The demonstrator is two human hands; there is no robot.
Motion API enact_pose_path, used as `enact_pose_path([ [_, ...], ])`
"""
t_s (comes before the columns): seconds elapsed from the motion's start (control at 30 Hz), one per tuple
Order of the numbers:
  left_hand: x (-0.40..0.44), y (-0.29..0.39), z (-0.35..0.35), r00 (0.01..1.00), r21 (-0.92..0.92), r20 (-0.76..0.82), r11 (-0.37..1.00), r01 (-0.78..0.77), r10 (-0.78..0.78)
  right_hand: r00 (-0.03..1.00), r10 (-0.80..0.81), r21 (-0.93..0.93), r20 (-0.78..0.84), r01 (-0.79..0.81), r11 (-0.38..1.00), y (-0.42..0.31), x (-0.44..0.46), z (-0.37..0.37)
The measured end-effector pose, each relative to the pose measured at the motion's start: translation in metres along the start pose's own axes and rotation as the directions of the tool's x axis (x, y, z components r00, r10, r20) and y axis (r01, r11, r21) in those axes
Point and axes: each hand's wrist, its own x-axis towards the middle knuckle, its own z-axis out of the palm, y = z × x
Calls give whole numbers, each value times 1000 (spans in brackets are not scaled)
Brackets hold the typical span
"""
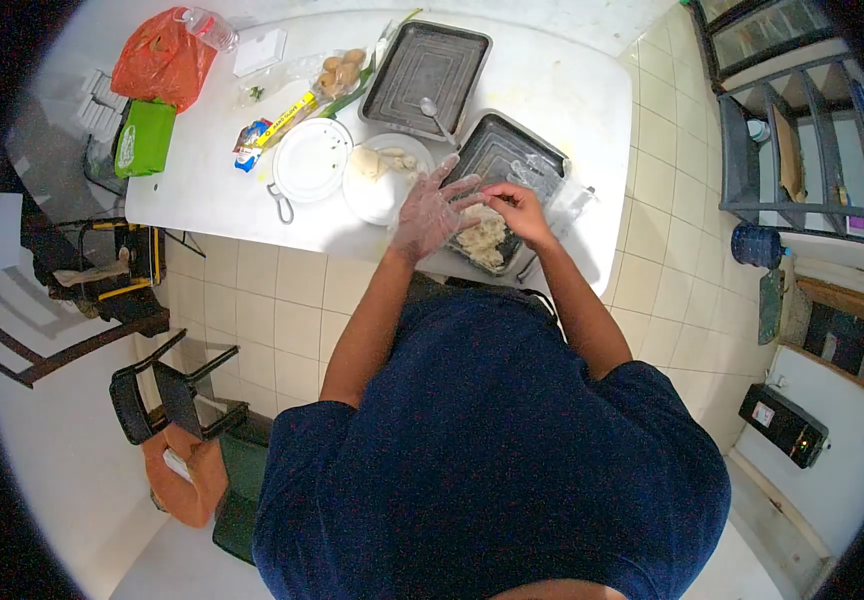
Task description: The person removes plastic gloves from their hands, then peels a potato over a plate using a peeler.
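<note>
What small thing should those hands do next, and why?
Perhaps the right hand should smooth the clear glove snug: it looks loose and wrinkled on the open left hand, the right hand is close beside it, and a pale, lumpy mass lies nearby.

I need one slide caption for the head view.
Left hand in clear glove, right hand beside it, near tray of pale food.

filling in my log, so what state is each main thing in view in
Left hand in clear plastic glove: fingers spread
Bare right hand: fingers bent at the glove
Near black rectangular tray: holding pale lumpy food
Far black rectangular tray: silver metal spoon lying over its rim
White round plate: holding pale food pieces
Red plastic bag: bulging
</note>
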Motion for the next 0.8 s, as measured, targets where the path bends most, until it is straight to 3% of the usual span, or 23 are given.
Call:
enact_pose_path([
  [0.3, -6, 4, 4, 998, -86, 62, 996, 8, -3, 997, -29, -14, 71, 31, 999, 4, 0, 3],
  [0.5, -16, 9, -1, 999, -49, 1, 998, 32, -32, 962, 207, -69, 179, -198, 978, -29, 2, 9],
  [0.7, -24, 10, -8, 999, -43, -21, 999, 26, -26, 972, 112, -149, 206, -82, 985, -3, 10, 13],
  [0.8, -27, 9, -7, 1000, 1, -16, 1000, -7, 7, 985, 94, -249, 146, -56, 967, -9, 9, 16],
])
